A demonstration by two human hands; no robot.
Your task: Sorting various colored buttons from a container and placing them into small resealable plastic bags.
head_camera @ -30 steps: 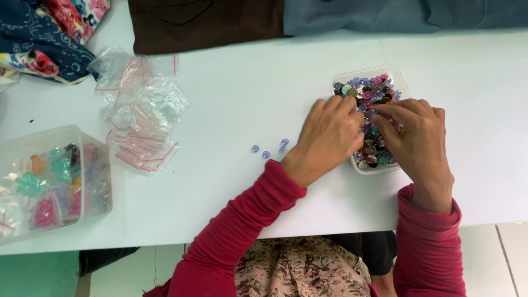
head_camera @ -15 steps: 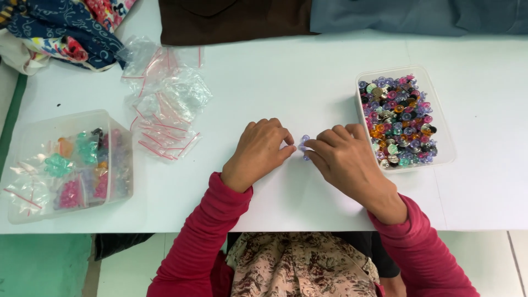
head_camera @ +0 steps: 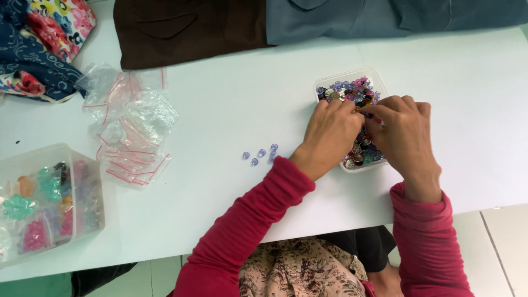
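Both hands over button tray (head_camera: 379,82): left hand (head_camera: 329,132), right hand (head_camera: 401,129) fingers curled into mixed buttons (head_camera: 352,91), grip hidden. Purple buttons (head_camera: 258,155) on surface just left of left hand.

Clear rectangular tub (head_camera: 333,78) heaped with mixed coloured buttons (head_camera: 352,91), on white table.

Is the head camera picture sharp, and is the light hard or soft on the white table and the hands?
Head view: light is soft and even, with only faint shadows under the left hand and right hand; the white table is bright but not glaring; the clear tray of mixed buttons and small purple buttons are fairly sharp; the zip bags show mild sheen.
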